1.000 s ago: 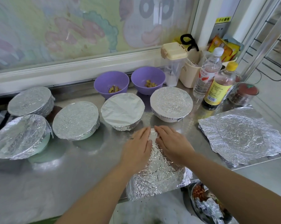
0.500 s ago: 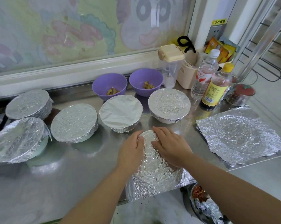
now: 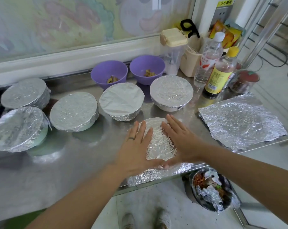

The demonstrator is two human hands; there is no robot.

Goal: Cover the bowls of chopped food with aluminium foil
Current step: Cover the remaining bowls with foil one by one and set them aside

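Left hand (image 3: 136, 146) and right hand (image 3: 181, 141), fingers straight, press flat on a crinkled foil sheet (image 3: 158, 142) at the steel counter's (image 3: 73, 162) front edge, thumb tips apparently touching. Behind it stand five foil-covered bowls (image 3: 73, 111) and two uncovered purple bowls (image 3: 101, 71).

Up at one o'clock on my table (image 3: 70, 166), a clear bottle with a white cap (image 3: 209, 60) stands just beside a yellow-capped bottle (image 3: 220, 75), and a red-lidded jar (image 3: 245, 81) sits to their right. Behind them there's a clear jug with a beige lid (image 3: 173, 38), a beige holder (image 3: 188, 63), black looped handles (image 3: 188, 27) and yellow packets (image 3: 226, 33) in the corner. A faded cartoon panel (image 3: 73, 22) runs across twelve o'clock. Down at six, my shoes (image 3: 163, 220) are on the pale floor (image 3: 148, 199).
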